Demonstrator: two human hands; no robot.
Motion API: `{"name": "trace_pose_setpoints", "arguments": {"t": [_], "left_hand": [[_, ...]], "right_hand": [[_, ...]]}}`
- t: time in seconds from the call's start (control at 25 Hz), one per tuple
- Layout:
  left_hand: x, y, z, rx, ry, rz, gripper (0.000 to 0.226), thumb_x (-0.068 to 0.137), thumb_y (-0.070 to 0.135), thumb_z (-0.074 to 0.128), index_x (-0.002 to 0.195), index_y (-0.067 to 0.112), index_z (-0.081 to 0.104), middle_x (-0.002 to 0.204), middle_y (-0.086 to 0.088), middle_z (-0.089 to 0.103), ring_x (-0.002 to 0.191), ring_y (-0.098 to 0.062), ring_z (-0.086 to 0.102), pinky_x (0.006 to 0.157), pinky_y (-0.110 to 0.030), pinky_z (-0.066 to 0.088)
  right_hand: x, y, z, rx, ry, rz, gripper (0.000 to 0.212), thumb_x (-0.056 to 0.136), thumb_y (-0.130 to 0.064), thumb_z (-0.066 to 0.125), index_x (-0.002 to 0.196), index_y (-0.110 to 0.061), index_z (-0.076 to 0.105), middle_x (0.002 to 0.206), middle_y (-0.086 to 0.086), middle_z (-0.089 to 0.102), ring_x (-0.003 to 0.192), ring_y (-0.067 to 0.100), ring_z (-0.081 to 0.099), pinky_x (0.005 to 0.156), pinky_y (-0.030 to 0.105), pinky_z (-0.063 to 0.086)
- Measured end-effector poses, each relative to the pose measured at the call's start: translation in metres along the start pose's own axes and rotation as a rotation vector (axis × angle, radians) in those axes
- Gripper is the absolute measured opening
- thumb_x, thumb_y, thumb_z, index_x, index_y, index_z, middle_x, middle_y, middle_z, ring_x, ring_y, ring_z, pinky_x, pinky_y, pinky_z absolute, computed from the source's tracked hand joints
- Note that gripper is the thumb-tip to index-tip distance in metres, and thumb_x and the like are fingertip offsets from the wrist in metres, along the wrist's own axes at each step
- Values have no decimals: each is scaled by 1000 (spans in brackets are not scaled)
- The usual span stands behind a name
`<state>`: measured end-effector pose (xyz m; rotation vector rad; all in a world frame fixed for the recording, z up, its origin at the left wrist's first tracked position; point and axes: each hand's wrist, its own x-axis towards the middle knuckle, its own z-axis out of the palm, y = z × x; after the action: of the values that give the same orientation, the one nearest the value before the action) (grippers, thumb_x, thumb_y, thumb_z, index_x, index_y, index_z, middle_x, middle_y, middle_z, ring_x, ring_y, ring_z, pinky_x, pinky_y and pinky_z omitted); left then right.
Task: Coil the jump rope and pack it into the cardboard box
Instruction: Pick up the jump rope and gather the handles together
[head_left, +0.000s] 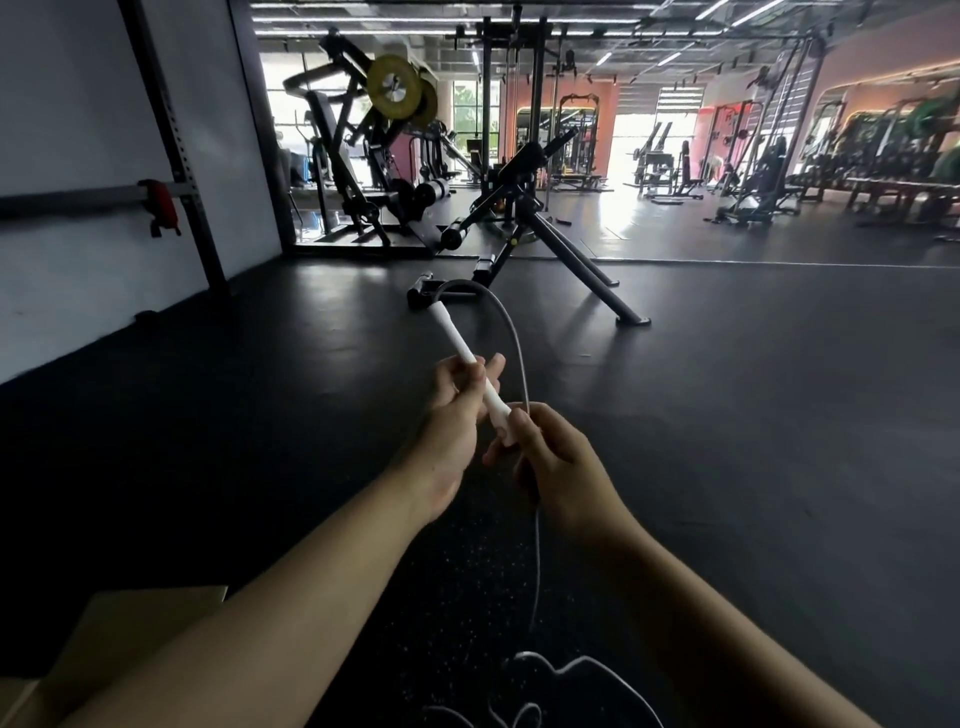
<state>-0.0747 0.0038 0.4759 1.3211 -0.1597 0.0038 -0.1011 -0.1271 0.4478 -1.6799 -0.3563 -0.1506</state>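
Note:
A white jump-rope handle (464, 349) points up and away from me at the frame's centre. My left hand (457, 415) grips its middle with fingers curled around it. My right hand (556, 462) is closed on the handle's near end and on the grey cord (517, 338). The cord arcs from the handle's far tip over to my right hand, then drops below it to loose loops (550, 691) on the floor. A cardboard box (119, 639) sits at the lower left, partly hidden by my left forearm. The rope's second handle is not visible.
I am low on a dark rubber gym floor (260, 415). A black bench machine with splayed legs (545, 228) stands just beyond my hands. A white wall with a rack upright (176, 145) runs along the left. More machines fill the far room.

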Motion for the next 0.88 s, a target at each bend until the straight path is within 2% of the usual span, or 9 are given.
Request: {"name": "trace_pose_setpoints", "arguments": {"t": [0.12,0.2,0.24,0.32,0.4,0.48,0.64,0.76,0.88], "left_hand": [[-2,18,-23,469,291,195,76,91,29,74,151,25,27,165,-11,29,148,-22,34,116,-32,27],[0,35,-40,1009,342,545,102,82,40,79,161,26,17,171,-11,11,157,-30,12,124,-42,15],[-1,49,-41,1284,214,685,95,81,50,76,159,29,27,170,-8,17,158,-31,11,125,-47,12],[-6,82,-36,1557,-198,590,70,80,60,72,143,38,52,153,5,49,148,-27,36,117,-45,31],[-9,105,-26,1534,-431,335,49,79,54,78,123,35,67,113,15,70,111,-13,64,85,-26,47],[-5,113,-20,1444,-472,295,36,80,47,80,110,28,75,94,14,73,89,-6,66,73,-19,45],[-5,109,-18,1220,-490,273,27,86,40,76,106,22,78,97,5,78,87,-6,68,72,-11,45],[-12,104,-17,1007,-363,334,25,93,41,68,102,19,77,98,4,79,87,-2,70,68,-3,44],[-13,104,-12,665,-182,372,23,100,34,61,109,17,73,90,8,77,73,10,66,60,-4,44]], "right_hand": [[5,-4,-14,-168,-2,-33,30,109,-32,45,101,-11,64,75,-1,60,55,5,47,55,26,40],[13,-11,-20,-277,-42,-44,33,108,-33,46,98,-8,64,73,-3,56,58,4,47,60,29,40],[16,-17,-21,-322,-74,-57,32,108,-33,46,98,-7,63,74,-3,57,60,4,48,62,30,41],[20,-31,-20,-364,-147,-106,28,107,-36,47,109,-11,60,84,1,64,67,7,54,65,32,44],[22,-43,-22,-323,-187,-148,16,103,-42,48,111,-28,52,94,6,73,71,12,58,65,34,46],[22,-55,-27,-310,-189,-176,10,105,-39,50,106,-31,45,89,3,75,66,12,55,62,31,45],[13,-72,-35,-196,-97,-156,23,107,-30,50,111,-8,49,69,-7,67,56,7,51,54,22,42],[6,-69,-47,-72,11,-82,33,108,-36,45,113,-6,59,78,9,59,65,22,53,59,34,46],[-2,-60,-52,-7,8,-12,41,108,-42,42,111,-10,66,82,13,57,71,28,53,67,43,46]]}}
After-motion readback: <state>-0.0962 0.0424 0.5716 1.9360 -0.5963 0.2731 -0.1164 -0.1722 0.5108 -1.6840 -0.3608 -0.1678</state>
